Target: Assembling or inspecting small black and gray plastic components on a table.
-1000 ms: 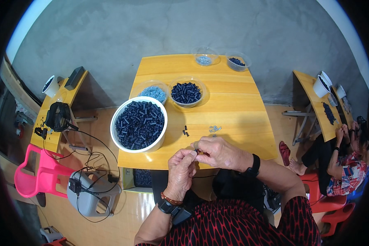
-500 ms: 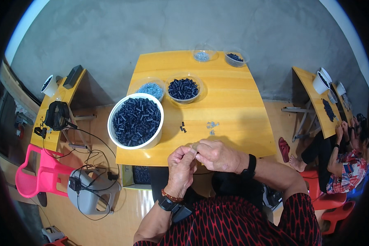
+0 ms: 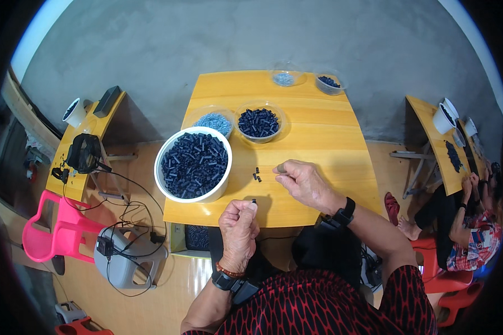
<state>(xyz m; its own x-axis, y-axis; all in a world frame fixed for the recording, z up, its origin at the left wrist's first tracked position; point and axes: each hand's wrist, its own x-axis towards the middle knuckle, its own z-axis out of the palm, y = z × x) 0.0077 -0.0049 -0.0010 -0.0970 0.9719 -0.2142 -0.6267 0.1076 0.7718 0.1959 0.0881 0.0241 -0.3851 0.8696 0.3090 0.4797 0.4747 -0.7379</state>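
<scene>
My left hand point(image 3: 238, 231) is closed at the near edge of the table. Its thumb and finger pinch a small black cylindrical piece point(image 3: 254, 201), whose dark tip sticks up. Over the tabletop, my right hand point(image 3: 308, 183) is closed in a pinch; what lies between its fingertips, if anything, is too small to make out. Several loose black pieces point(image 3: 257, 175) lie just left of the right fingertips. The small silvery parts are hidden behind the right hand.
A white bucket point(image 3: 226, 187) of black pieces stands at the table's left. Behind it are a clear bowl of bluish-silver parts point(image 3: 213, 123) and a clear bowl of black pieces point(image 3: 259, 123). Two more bowls sit at the back. A co-worker point(image 3: 475, 240) works at right.
My hands have come apart. The left drew back toward me with the black piece in it; the right moved right and forward over the silvery parts. The whole view shifted slightly.
</scene>
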